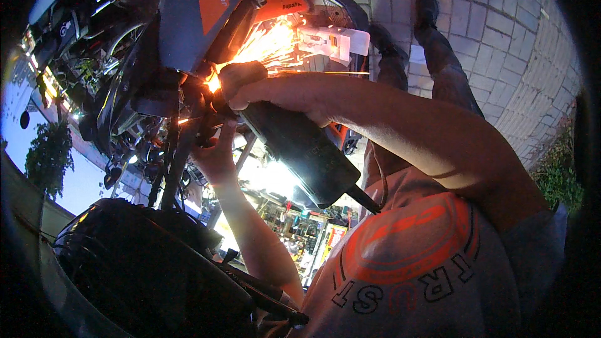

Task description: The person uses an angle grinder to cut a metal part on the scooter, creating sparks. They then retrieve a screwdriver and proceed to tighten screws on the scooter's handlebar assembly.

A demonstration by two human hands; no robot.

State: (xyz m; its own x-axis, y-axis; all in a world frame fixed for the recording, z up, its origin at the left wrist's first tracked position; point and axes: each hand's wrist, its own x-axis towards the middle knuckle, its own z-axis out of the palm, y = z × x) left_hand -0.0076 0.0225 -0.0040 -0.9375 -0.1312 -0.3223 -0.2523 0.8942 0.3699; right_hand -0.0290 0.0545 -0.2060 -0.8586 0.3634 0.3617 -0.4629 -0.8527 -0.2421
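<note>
My right hand (263, 87) is closed around the front of a black angle grinder (307, 156). The grinder's body slants down to the right, and its cord comes out near my shirt. Bright sparks (275, 40) spray up and right from its head, where it meets a dark part of a motorbike; the disc itself is hidden by glare. Just below, my left hand (214, 153) is closed at a dark part beside the grinder's head, too shadowed to make out. A dark motorbike panel (194, 19) with orange patches rises above the work spot.
An orange part (282, 6) and a pale printed packet (328, 44) lie near the sparks. More motorbikes (119, 44) crowd the left. A bulky black thing (144, 269) fills the lower left. Brightly lit shelves (307, 228) hold tools. Paving (482, 31) spreads at the upper right.
</note>
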